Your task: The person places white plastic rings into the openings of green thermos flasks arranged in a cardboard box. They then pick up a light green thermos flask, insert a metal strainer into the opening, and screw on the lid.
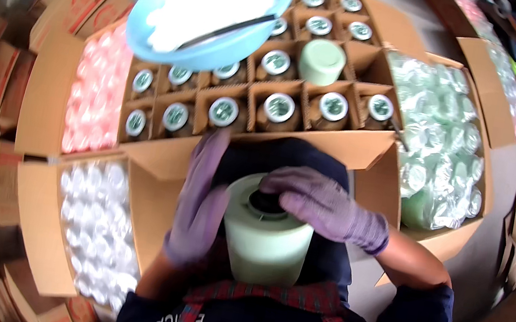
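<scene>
A pale green round canister (pixel 267 248) stands between my legs, tilted slightly toward me, with a raised ring and a dark centre on top. My right hand (pixel 329 207), in a purple knitted glove, lies over its top, with bent fingers against the rim and the dark centre. Whether a separate dark piece sits in the centre is hard to see. On the canister's left is my left hand (pixel 200 202), also gloved. Its fingers are stretched upward and slightly blurred, the thumb close to the canister's side.
Ahead, a divided carton (pixel 229 130) holds several jars with green-patterned lids and a pale green canister (pixel 322 61). Over its back left corner rests a blue basin (pixel 137 25) of white material with a dark stick. Cartons of pink (pixel 99 90), clear (pixel 97 223) and green (pixel 439 137) wrapped pieces flank me.
</scene>
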`<state>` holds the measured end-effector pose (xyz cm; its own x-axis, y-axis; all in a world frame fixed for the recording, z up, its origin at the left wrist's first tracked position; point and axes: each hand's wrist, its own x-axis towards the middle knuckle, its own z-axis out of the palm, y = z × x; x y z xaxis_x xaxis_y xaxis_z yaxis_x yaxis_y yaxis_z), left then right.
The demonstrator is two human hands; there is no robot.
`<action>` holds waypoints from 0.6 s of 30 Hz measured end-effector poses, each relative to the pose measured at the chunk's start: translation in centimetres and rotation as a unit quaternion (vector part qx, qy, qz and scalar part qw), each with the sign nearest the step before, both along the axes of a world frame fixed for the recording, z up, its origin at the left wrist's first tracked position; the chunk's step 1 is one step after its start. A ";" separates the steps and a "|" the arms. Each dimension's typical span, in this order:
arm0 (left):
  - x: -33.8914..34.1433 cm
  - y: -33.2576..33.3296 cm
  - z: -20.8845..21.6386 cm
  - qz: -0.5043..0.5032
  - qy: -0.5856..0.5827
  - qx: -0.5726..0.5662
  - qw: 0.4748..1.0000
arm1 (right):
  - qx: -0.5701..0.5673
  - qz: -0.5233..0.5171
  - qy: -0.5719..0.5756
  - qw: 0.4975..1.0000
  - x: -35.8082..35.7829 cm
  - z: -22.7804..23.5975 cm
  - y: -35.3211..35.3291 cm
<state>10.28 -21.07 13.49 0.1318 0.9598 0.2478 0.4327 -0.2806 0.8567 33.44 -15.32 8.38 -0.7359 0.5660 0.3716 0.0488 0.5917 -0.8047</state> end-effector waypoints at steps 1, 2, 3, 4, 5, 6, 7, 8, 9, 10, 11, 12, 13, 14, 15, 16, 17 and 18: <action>0.9 -1.2 0.4 -0.025 0.052 0.026 0.998 | -0.061 -0.024 -0.039 0.997 0.6 1.0 -0.8; 1.9 -2.6 0.3 -0.055 0.093 0.057 0.993 | -0.062 -0.006 -0.051 0.997 0.4 0.7 -1.0; 1.4 -2.9 -1.6 -0.064 0.040 0.013 0.997 | -0.035 -0.001 -0.099 0.994 0.2 1.3 -1.6; 0.2 -2.3 -3.5 -0.070 -0.001 -0.031 0.997 | 0.189 -0.011 -0.070 0.979 -0.6 -0.3 -2.4; -0.2 -2.7 -3.4 -0.091 -0.104 -0.087 0.987 | -0.018 0.024 -0.138 0.990 -1.1 3.0 -2.8; -0.5 -3.2 -2.9 -0.113 -0.193 -0.155 0.962 | 0.018 0.050 -0.176 0.983 -1.1 3.8 -3.1; -0.5 -2.9 -2.5 -0.150 -0.152 -0.156 0.964 | 0.046 0.050 -0.166 0.984 -0.5 3.4 -3.5; 0.6 -2.8 -1.1 -0.179 -0.130 -0.164 0.961 | 0.075 0.050 -0.163 0.982 0.2 3.3 -3.3; 1.6 -2.5 -1.6 -0.174 -0.275 -0.175 0.929 | 0.074 0.092 -0.091 0.989 1.2 5.2 -3.5; 2.5 -2.2 -2.6 -0.165 -0.413 -0.196 0.874 | 0.072 0.138 -0.019 0.988 2.1 7.4 -4.0; 3.4 -2.1 -3.8 -0.149 -0.543 -0.205 0.801 | 0.072 0.193 -0.016 0.978 2.6 10.6 -4.7; 4.2 -2.3 -5.0 -0.170 -0.579 -0.237 0.762 | 0.158 0.187 -0.034 0.969 2.3 11.7 -6.6; 4.4 -2.2 -5.5 -0.209 -0.558 -0.269 0.757 | 0.239 0.192 -0.070 0.949 2.5 11.9 -7.3; 4.9 -2.1 -5.6 -0.256 -0.515 -0.306 0.759 | 0.316 0.203 -0.103 0.921 2.7 12.7 -7.6; 5.3 -1.9 -5.8 -0.303 -0.449 -0.340 0.769 | 0.357 0.214 -0.139 0.899 2.7 13.6 -8.1; 5.8 -1.7 -6.0 -0.351 -0.385 -0.367 0.771 | 0.402 0.214 -0.181 0.872 2.9 14.6 -8.7; 6.5 -1.3 -6.2 -0.397 -0.325 -0.384 0.768 | 0.445 0.215 -0.222 0.840 3.2 15.2 -9.3; 7.1 -1.0 -6.5 -0.432 -0.280 -0.394 0.761 | 0.458 0.210 -0.236 0.831 3.6 15.5 -9.8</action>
<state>17.34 -22.11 6.98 0.8839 0.4546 -0.1098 -0.1176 0.4433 0.8886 37.00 -25.16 23.85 -0.9831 -0.1386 0.1196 -0.1343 0.9900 0.0433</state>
